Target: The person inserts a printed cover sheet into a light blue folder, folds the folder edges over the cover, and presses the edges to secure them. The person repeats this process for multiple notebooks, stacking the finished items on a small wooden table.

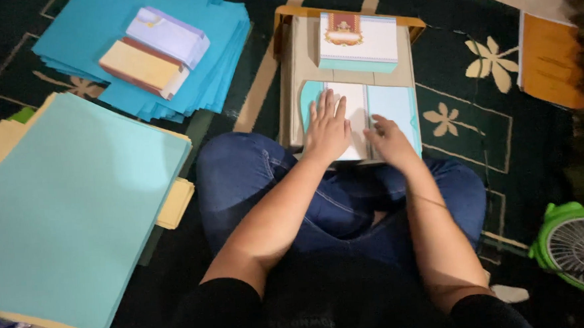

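Where hands (357,132) press, card (359,114) partly hidden.

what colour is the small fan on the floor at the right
Bright green fan with a grey-white grille, seen in the head view.

- Head view: single camera worn on the head, facing steeply down over crossed legs and a board (347,81) on the carpet (474,88).
- Range: close, within arm's reach.

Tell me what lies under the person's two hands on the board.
A white and light blue card lies on the board. The left hand presses flat, the right hand beside it. Anything printed beneath the palms is covered.
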